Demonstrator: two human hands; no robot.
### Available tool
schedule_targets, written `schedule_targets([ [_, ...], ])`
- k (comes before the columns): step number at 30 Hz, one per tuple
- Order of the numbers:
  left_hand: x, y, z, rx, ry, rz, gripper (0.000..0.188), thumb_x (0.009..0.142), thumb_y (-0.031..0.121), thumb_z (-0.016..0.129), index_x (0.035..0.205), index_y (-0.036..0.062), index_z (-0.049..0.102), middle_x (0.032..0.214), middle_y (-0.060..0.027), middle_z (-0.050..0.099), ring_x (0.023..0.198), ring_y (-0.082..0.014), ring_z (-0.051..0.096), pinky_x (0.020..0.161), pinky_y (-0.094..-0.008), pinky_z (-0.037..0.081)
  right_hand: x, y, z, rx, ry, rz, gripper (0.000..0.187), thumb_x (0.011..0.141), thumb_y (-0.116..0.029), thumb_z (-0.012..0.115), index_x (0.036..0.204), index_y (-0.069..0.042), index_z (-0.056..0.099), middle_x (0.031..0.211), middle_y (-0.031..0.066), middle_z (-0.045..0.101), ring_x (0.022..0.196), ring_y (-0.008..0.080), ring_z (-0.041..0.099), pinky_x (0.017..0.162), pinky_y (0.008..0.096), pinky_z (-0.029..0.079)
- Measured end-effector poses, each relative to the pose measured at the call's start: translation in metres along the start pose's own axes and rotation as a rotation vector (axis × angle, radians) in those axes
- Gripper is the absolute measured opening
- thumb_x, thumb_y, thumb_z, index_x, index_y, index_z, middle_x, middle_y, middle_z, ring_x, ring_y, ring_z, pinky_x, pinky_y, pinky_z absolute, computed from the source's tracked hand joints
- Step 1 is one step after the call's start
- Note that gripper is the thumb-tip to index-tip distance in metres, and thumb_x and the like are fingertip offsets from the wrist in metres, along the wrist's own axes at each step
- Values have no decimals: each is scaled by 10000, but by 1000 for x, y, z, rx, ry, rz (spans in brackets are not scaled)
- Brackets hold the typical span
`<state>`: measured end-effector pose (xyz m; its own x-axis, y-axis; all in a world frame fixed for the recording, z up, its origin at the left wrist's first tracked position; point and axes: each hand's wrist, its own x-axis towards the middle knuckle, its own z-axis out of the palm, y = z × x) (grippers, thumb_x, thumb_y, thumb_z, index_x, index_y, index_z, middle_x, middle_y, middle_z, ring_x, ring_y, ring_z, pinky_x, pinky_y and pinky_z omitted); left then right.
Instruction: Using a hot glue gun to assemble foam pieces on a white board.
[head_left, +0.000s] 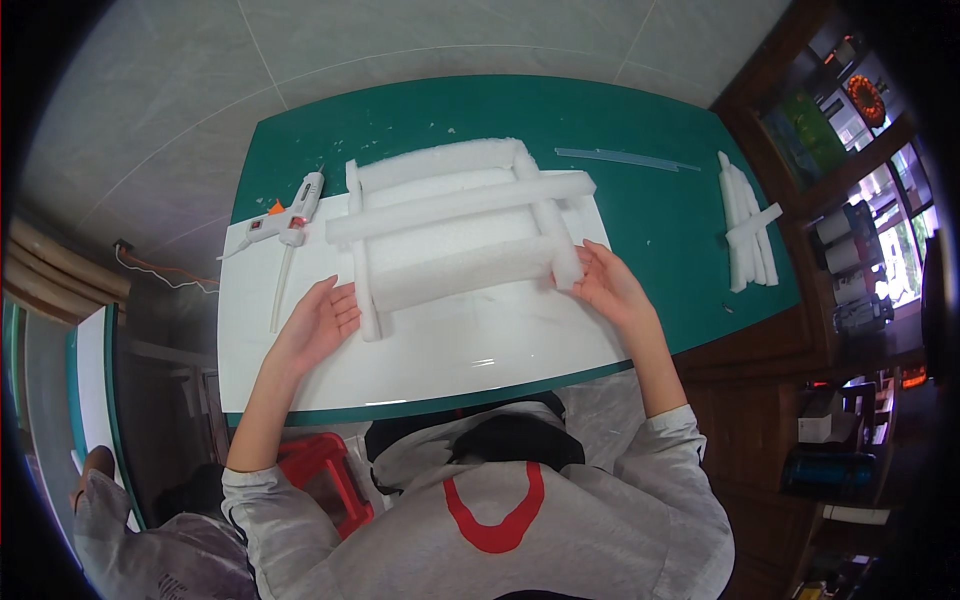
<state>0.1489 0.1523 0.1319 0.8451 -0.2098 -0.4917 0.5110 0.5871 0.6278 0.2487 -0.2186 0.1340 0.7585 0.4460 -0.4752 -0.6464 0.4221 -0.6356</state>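
A white foam frame (450, 262) lies on a white sheet on the table, built of two side bars with panels between them. A long foam bar (460, 207) rests across its top, with both ends past the side bars. By the near end of the left side bar is my left hand (323, 325), its fingers extended toward the bar. My right hand (608, 288) is open at the near end of the right side bar, fingertips against or very close to the foam; I cannot tell which. Neither hand grips the frame.
A white hot glue gun (290, 215) with a glue stick in it lies left of the frame. Clear glue sticks (625, 160) lie behind it to the right. Several foam strips (745, 230) are piled at the right edge. A red stool (325, 475) stands below the table. Another person's arm (100, 500) shows at far left.
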Motion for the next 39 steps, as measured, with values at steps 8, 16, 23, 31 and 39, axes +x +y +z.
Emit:
schedule_targets([
  [8,1,3,17,-1,-37,20,423,914,262,265,1119,-76,416,1004,-182,557,914,-249,557,852,-343,425,21,5,-3,-149,-85,-38,297,875,-143,407,1130,7,443,1082,107,516,993,210,509,842,396,435],
  [16,11,-2,14,-60,-26,58,355,910,185,296,1143,-69,382,1056,-203,527,950,-261,548,854,-358,448,19,8,23,75,-47,-16,397,889,-298,400,1220,-81,375,1183,113,431,1052,253,454,894,412,395],
  [23,17,-2,26,-13,-50,47,357,907,188,308,1144,-68,382,1055,-203,527,943,-267,552,841,-357,456,13,0,24,177,-75,20,544,836,-344,491,1254,-57,294,1214,171,388,1081,361,422,938,466,345],
  [31,44,0,53,86,-44,18,350,903,179,335,1158,-58,375,1054,-197,523,949,-281,548,834,-361,470,1,-13,7,237,2,-92,483,798,-283,558,1202,-102,363,1197,118,398,1084,338,404,912,478,361],
  [39,108,-2,125,174,-251,-73,333,899,165,344,1147,-51,395,1022,-166,543,907,-224,566,816,-325,475,-51,-44,-48,266,73,-334,487,803,-279,534,1190,-44,355,1174,148,413,1084,356,416,906,492,355],
])
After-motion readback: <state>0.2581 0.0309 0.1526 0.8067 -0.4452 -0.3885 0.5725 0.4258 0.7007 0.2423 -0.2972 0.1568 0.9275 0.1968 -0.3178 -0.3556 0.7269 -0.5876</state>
